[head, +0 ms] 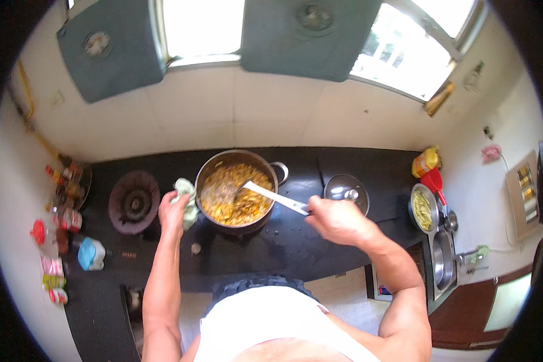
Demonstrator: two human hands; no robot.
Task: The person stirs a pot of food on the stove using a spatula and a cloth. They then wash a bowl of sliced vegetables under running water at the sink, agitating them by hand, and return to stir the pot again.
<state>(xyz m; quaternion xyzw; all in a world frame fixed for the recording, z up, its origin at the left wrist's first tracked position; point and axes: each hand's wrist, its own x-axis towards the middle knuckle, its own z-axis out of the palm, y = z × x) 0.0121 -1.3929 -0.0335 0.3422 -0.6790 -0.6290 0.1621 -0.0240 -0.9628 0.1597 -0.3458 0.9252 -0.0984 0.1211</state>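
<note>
A large metal pot [215, 221] of chopped yellow-brown food stands on the dark counter. My left hand [172, 210] grips a pale green cloth [190, 211] against the pot's left side; the handle there is hidden. In my right hand [335, 219] is the handle of a metal ladle or turner [276, 197], slanting down to the left. Its head is partly buried in the food, near the pot's middle. The pot's right loop handle [281, 172] is untouched. Behind my right hand, a glass lid [339, 183] lies on the counter.
A gas burner [135, 203] lies left of the pot. Bottles and jars [68, 219] and a blue-lidded container [90, 254] line the left side. At right are a pan of sliced green vegetable [421, 210], a red scoop [432, 181], a yellow package [425, 163] and a sink [442, 260].
</note>
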